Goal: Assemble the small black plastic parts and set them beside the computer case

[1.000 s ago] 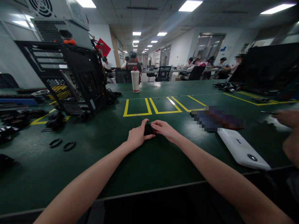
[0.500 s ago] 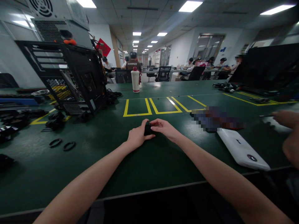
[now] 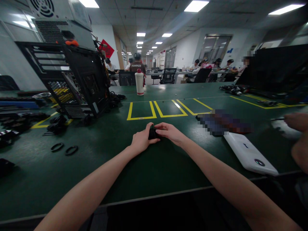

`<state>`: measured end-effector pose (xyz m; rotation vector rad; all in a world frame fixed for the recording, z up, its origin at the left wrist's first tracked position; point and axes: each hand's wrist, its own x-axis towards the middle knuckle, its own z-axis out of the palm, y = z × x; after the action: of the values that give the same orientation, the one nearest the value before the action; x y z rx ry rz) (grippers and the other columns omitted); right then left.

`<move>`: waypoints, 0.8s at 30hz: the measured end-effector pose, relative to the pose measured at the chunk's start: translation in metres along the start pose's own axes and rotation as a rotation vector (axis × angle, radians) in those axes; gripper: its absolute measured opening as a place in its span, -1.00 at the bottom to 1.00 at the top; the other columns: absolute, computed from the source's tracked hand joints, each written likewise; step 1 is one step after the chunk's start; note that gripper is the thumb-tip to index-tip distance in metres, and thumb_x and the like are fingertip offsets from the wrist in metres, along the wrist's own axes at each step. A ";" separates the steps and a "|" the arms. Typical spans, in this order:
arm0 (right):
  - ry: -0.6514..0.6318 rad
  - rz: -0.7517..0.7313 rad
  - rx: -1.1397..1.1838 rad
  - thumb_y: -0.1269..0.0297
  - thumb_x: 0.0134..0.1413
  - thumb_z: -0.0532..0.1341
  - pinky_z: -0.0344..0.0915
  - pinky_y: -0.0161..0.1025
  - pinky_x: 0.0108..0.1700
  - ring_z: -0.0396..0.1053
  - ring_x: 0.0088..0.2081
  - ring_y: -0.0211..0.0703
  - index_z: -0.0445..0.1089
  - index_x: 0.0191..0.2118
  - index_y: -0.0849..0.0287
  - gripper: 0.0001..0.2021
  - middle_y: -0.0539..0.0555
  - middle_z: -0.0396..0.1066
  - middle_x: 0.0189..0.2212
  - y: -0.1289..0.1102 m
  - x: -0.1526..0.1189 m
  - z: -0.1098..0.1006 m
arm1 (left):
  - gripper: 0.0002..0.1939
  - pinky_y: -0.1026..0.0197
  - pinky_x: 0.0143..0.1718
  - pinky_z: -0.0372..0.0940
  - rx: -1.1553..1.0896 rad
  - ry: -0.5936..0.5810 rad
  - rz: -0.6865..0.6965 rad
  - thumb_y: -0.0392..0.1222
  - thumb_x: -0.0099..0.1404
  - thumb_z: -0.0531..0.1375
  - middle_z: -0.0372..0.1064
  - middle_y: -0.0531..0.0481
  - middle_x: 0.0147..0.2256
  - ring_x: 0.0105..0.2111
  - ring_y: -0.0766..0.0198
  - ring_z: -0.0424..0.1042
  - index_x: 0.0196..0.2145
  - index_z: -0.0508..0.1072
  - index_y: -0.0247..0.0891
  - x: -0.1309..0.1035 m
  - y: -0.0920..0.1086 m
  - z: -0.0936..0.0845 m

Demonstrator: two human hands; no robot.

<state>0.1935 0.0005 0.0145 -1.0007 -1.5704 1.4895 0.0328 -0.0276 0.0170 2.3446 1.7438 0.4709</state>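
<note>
A small black part (image 3: 152, 132), whose kind I cannot make out, is held just above or on the green table (image 3: 154, 170). My left hand (image 3: 141, 139) grips it from the left, thumb and fingers curved round its sides. From the right, my right hand (image 3: 169, 132) closes on the same part with its fingertips. Fingers cover much of the part. Two black rings (image 3: 71, 150) lie on the table left of my left hand.
On the left stands an open black computer case (image 3: 81, 80) beside dark cable bundles (image 3: 56, 125). A white cup (image 3: 140, 83) is beyond the yellow tape frames. To the right lie a white device (image 3: 250, 152) and another person's hand (image 3: 295, 122).
My hands and the black part stay almost exactly in place. At the right edge, the other person's hand has shifted slightly to the right.
</note>
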 end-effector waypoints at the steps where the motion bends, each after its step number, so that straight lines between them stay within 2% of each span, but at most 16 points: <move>1: -0.020 -0.015 0.015 0.35 -0.20 0.26 0.21 -0.17 -0.06 0.27 -0.15 -0.20 0.31 -0.24 0.20 -0.70 0.08 0.31 -0.21 -0.002 -0.002 0.000 | -0.27 0.08 -0.28 0.27 0.000 -0.008 -0.008 0.20 0.05 0.06 0.35 -0.09 -0.17 -0.24 0.04 0.40 0.08 -0.16 -0.06 0.000 0.001 0.000; 3: -0.024 -0.011 0.052 0.37 -0.23 0.27 0.21 -0.18 -0.06 0.26 -0.13 -0.20 0.29 -0.20 0.18 -0.65 0.07 0.30 -0.18 -0.004 -0.003 0.001 | -0.27 0.09 -0.27 0.27 0.004 -0.016 -0.023 0.19 0.06 0.06 0.34 -0.09 -0.16 -0.23 0.05 0.40 0.09 -0.16 -0.07 0.000 0.001 -0.001; 6: 0.055 0.030 0.055 0.24 -0.13 0.22 0.24 -0.17 -0.09 0.28 -0.17 -0.21 0.27 -0.17 0.16 -0.68 0.08 0.31 -0.20 0.000 0.000 0.004 | -0.28 0.09 -0.28 0.27 0.013 -0.005 -0.014 0.19 0.06 0.05 0.35 -0.09 -0.18 -0.24 0.04 0.40 0.09 -0.16 -0.07 0.000 0.001 -0.001; 10: 0.077 0.060 -0.033 0.14 -0.04 0.13 0.26 -0.15 -0.14 0.30 -0.26 -0.20 0.32 -0.28 0.21 -0.74 0.10 0.33 -0.30 0.005 0.004 0.005 | -0.27 0.07 -0.30 0.28 0.007 0.002 -0.010 0.19 0.05 0.07 0.36 -0.09 -0.19 -0.25 0.03 0.40 0.08 -0.16 -0.07 0.000 0.001 0.000; 13: 0.015 0.014 -0.011 0.28 -0.11 0.20 0.23 -0.15 -0.09 0.29 -0.22 -0.22 0.32 -0.27 0.22 -0.78 0.08 0.33 -0.27 0.001 0.000 0.002 | -0.28 0.07 -0.29 0.28 0.001 -0.005 -0.010 0.18 0.06 0.07 0.35 -0.09 -0.17 -0.24 0.04 0.40 0.08 -0.15 -0.07 0.000 0.002 -0.001; 15: -0.020 -0.023 0.026 0.39 -0.20 0.25 0.20 -0.17 -0.04 0.28 -0.17 -0.23 0.31 -0.24 0.22 -0.71 0.07 0.32 -0.23 -0.003 -0.002 0.000 | -0.29 0.08 -0.28 0.28 0.005 -0.011 -0.014 0.18 0.06 0.06 0.35 -0.10 -0.15 -0.23 0.04 0.40 0.08 -0.15 -0.07 -0.001 0.003 -0.002; 17: -0.020 -0.019 0.066 0.41 -0.24 0.27 0.19 -0.17 -0.03 0.27 -0.14 -0.22 0.29 -0.20 0.20 -0.65 0.07 0.30 -0.19 -0.004 -0.003 -0.001 | -0.28 0.08 -0.26 0.27 0.022 -0.019 -0.038 0.18 0.06 0.07 0.34 -0.11 -0.15 -0.21 0.04 0.39 0.08 -0.14 -0.08 -0.001 0.005 -0.003; 20: 0.049 0.022 0.079 0.28 -0.16 0.24 0.21 -0.15 -0.05 0.27 -0.14 -0.21 0.26 -0.15 0.17 -0.65 0.09 0.30 -0.18 0.001 0.002 0.000 | -0.28 0.07 -0.24 0.26 0.039 -0.033 -0.059 0.17 0.06 0.07 0.34 -0.12 -0.15 -0.20 0.03 0.39 0.09 -0.15 -0.08 -0.001 0.007 -0.004; 24: 0.078 0.051 0.008 0.14 -0.05 0.14 0.25 -0.15 -0.10 0.30 -0.23 -0.21 0.32 -0.26 0.21 -0.73 0.09 0.32 -0.27 0.010 0.007 0.002 | -0.28 0.08 -0.25 0.27 0.027 -0.035 -0.050 0.16 0.07 0.08 0.34 -0.11 -0.15 -0.21 0.04 0.40 0.09 -0.16 -0.08 -0.001 0.006 -0.005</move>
<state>0.1892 0.0067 0.0042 -1.0889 -1.4932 1.4721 0.0364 -0.0312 0.0235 2.3069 1.7991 0.3979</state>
